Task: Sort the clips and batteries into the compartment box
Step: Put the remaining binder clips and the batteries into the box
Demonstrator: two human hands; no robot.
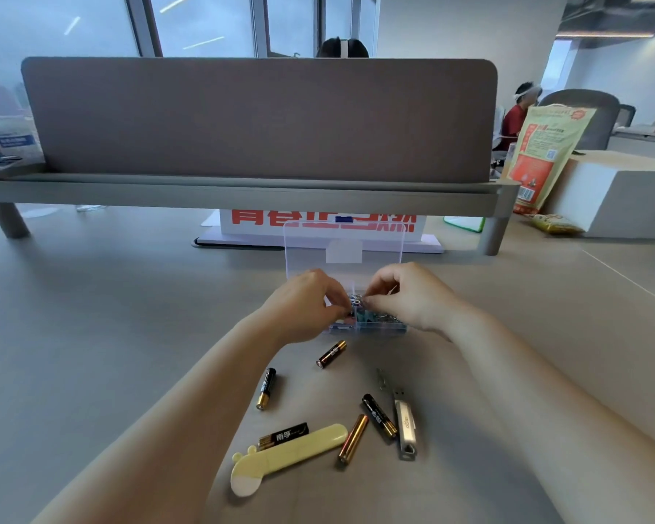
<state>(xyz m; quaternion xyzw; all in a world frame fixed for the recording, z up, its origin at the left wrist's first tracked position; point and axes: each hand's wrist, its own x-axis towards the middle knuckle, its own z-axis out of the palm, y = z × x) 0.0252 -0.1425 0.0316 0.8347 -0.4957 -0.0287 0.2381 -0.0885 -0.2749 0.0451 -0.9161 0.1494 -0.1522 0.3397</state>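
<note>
While the open box [379, 329] sits on the desk [129, 315], left grip [303, 304] and right grip [405, 296] each pinch tangled clips [357, 299] above it; batteries [331, 354] lie loose at its 6 o'clock.

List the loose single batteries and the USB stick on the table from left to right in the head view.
Left battery → far battery → gold battery → black battery → USB stick.
</note>
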